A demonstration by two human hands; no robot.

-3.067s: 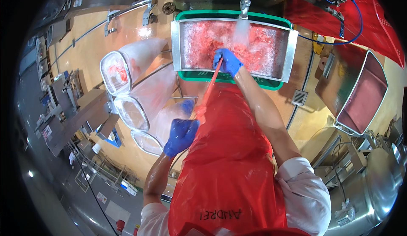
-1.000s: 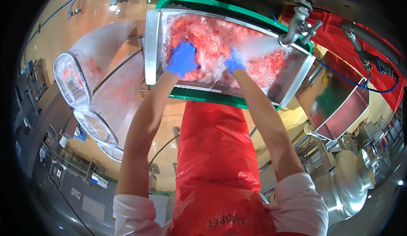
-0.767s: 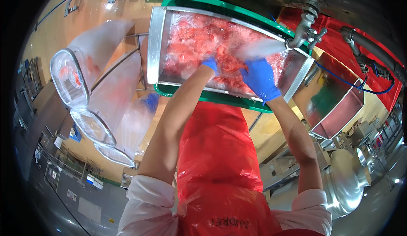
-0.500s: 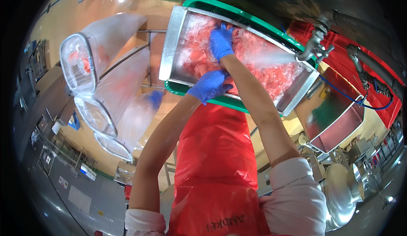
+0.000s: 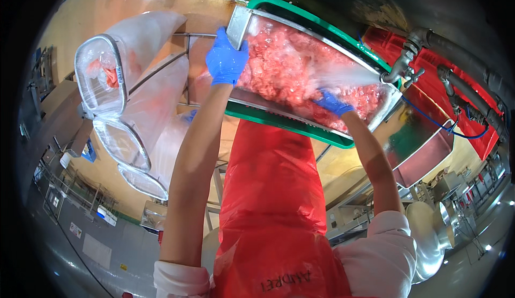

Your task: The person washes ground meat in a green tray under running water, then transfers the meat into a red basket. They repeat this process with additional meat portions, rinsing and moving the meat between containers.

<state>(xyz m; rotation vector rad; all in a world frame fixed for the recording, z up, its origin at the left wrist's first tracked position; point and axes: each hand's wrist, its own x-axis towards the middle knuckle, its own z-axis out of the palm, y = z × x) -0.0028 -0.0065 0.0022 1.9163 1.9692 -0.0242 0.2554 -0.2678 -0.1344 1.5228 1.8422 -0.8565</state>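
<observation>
A metal tray full of pink-red raw meat pieces in water rests in a larger green tub. My blue-gloved left hand is closed on the tray's left end wall, the thumb on the inner side. Toward the tray's right half, my right hand, also in a blue glove, dips into the wet meat near the front wall. Its fingers stretch leftward and apart, their tips partly hidden by meat and water. From a metal tap at the right, water sprays across the meat.
On the left, clear plastic bags hang open on hoops, one with pink pieces inside. A pinkish metal bin stands at the right, below pipes and a blue hose. Red sheeting hangs behind them.
My left hand has moved up and left from the tray's front side onto its left end. My right hand has shifted right and nearer through the meat. The tray's left end sits slightly farther right.
</observation>
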